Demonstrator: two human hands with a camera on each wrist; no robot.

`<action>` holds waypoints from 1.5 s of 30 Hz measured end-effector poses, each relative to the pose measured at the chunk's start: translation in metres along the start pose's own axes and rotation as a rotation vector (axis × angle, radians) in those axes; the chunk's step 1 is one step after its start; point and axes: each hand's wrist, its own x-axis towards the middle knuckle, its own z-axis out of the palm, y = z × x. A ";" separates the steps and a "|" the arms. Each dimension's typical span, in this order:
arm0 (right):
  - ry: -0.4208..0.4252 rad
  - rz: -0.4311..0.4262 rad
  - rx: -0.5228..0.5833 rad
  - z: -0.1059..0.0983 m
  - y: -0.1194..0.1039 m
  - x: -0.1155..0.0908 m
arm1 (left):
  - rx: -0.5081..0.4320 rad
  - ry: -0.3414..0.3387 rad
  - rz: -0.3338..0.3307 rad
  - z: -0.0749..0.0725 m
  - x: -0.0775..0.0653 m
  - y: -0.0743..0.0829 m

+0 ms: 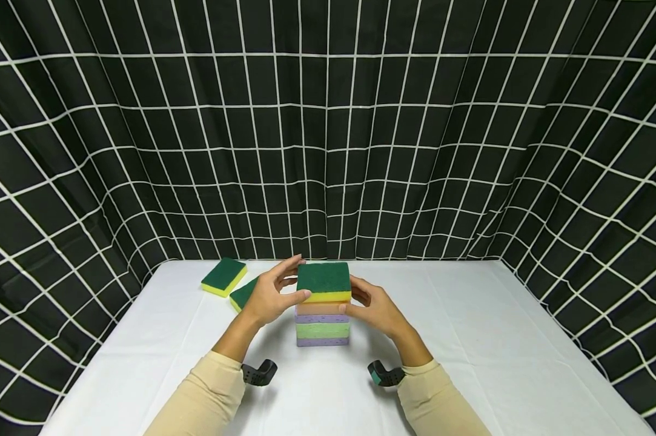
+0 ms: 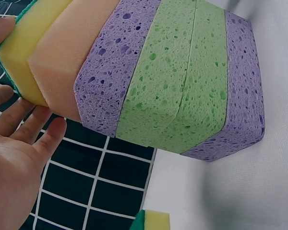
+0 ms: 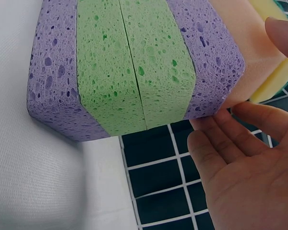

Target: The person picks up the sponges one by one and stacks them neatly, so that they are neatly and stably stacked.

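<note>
A stack of sponges stands on the table: a purple sponge (image 2: 245, 76) at the bottom, two light green sponges (image 3: 134, 72), another purple sponge (image 3: 209, 57), a peach sponge (image 3: 247, 52), and a yellow scrub sponge (image 1: 323, 280) with its green scouring side up on top. At the stack's left, my left hand (image 1: 273, 295) holds the scrub sponge, thumb at its front corner and fingers toward the back. My right hand (image 1: 375, 310) grips the peach sponge from the right, its thumb on the front face and fingertips around the rear corner.
Two more green-and-yellow scrub sponges lie left of the stack: one scrub sponge (image 1: 224, 277) near the back edge, another scrub sponge (image 1: 243, 295) partly hidden behind my left hand. A white cloth covers the table (image 1: 469, 351). Black gridded curtains (image 1: 328, 133) hang behind and at both sides.
</note>
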 end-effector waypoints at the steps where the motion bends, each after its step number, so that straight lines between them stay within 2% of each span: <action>1: -0.003 0.001 0.001 0.000 -0.005 -0.001 | 0.003 -0.001 0.001 0.000 0.000 0.000; 5: -0.013 0.008 0.000 0.000 -0.022 -0.003 | 0.021 0.000 -0.001 -0.001 -0.001 0.001; 7: -0.014 0.012 0.006 0.000 -0.023 -0.002 | 0.032 0.003 -0.006 -0.001 -0.001 0.002; 14: 0.009 0.002 -0.004 0.001 0.015 0.003 | 0.042 0.009 -0.009 0.000 -0.003 0.000; 30: 0.013 -0.003 -0.012 0.004 0.013 0.003 | 0.103 0.002 -0.064 -0.003 -0.004 0.004; 37: 0.018 0.003 0.018 0.002 0.011 0.002 | 0.101 0.013 -0.068 -0.006 -0.002 -0.033; 45: 0.091 -0.042 0.074 -0.010 0.001 0.003 | 0.089 0.011 -0.058 -0.005 0.002 -0.036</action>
